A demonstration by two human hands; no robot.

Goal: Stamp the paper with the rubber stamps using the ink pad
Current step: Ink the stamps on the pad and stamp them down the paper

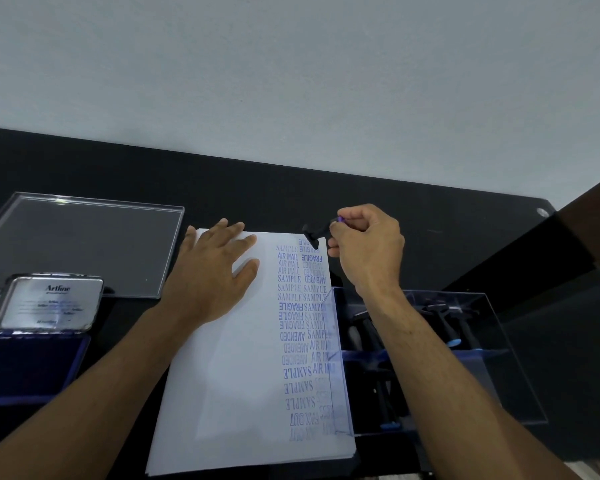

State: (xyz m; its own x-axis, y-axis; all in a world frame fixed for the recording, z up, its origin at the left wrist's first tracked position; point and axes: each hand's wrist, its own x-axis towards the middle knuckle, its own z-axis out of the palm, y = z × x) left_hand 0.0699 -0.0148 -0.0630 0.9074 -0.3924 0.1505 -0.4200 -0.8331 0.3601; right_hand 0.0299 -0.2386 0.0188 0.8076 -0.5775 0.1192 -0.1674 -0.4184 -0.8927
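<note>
A white paper (232, 368) lies on the black table, its right side covered with two columns of blue stamped words. My left hand (212, 275) rests flat on the paper's upper left part, fingers straight. My right hand (366, 251) grips a black rubber stamp (314, 233) by its handle, tilted, with the stamp face just above the paper's top right corner. The open ink pad (32, 368) sits at the left, its silver lid (49, 304) standing up.
A clear acrylic box (437, 358) to the right of the paper holds several black stamps with blue tips. A clear acrylic lid (84, 244) lies at the back left. The table's far edge meets a grey wall.
</note>
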